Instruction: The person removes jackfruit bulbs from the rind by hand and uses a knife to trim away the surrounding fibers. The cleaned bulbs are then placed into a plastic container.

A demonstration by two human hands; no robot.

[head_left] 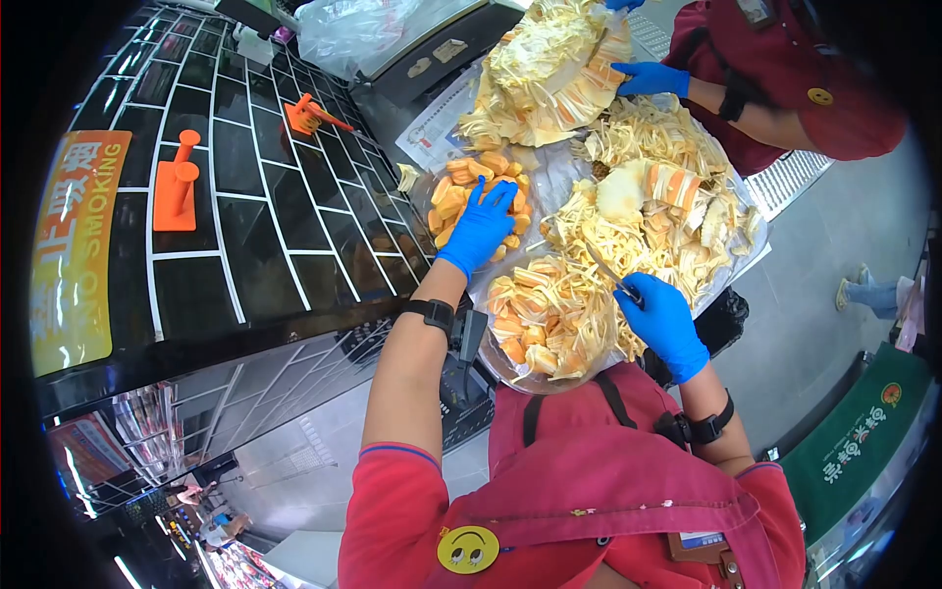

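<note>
My left hand (478,228), in a blue glove, rests on a pile of orange jackfruit pods (449,201) at the tiled wall side. Its fingers are somewhat apart on the pods, and no pod shows gripped in them. My right hand (667,324), also gloved in blue, is closed round the dark handle of a knife (601,263). The blade points up and left over yellow jackfruit strands (599,231). Just left of that hand, a clear round tray (530,383) holds opened jackfruit pieces with pods and strands. More cut jackfruit rind (677,191) lies beyond the knife.
Across the table, a co-worker's blue-gloved hand (653,79) touches a large jackfruit section (540,74). Newspaper (432,128) lies under the fruit. Orange hooks (177,191) stick out from the black tiled wall (240,196). A black bag (724,319) hangs below the table's right edge.
</note>
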